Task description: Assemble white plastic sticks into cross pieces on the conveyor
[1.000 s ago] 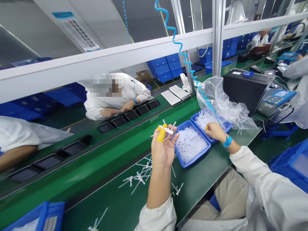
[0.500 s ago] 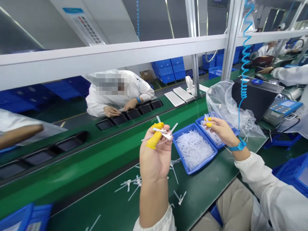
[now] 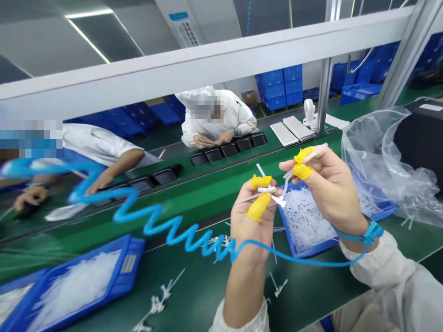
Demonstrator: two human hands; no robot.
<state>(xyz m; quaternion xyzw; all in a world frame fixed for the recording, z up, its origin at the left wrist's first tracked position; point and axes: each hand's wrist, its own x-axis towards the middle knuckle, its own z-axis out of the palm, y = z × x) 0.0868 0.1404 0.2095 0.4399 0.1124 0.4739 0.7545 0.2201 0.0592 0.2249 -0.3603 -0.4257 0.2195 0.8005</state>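
My left hand [image 3: 251,226], yellow cots on thumb and finger, pinches a small white plastic piece [image 3: 268,189] with thin pale strips sticking out of it. Close by on the right, my right hand [image 3: 334,193] grips a thin translucent strip [image 3: 315,153] between its cotted thumb and finger. The strip's lower end reaches toward the white piece; whether they touch I cannot tell. Below the hands is a blue tray [image 3: 316,253] filled with loose white strips [image 3: 308,221]. Small white pieces with strips [image 3: 278,289] lie on the green bench.
A coiled blue cord [image 3: 155,226] runs across the view to my right wristband [image 3: 372,233]. More blue trays [image 3: 133,265] stand at left. A clear plastic bag [image 3: 394,161] lies at right. Across the green conveyor [image 3: 214,184], two people handle black trays [image 3: 229,149].
My right hand has moved left from the trays up to my left hand, bringing a strip. The view has turned left, and the coiled cord now crosses in front.
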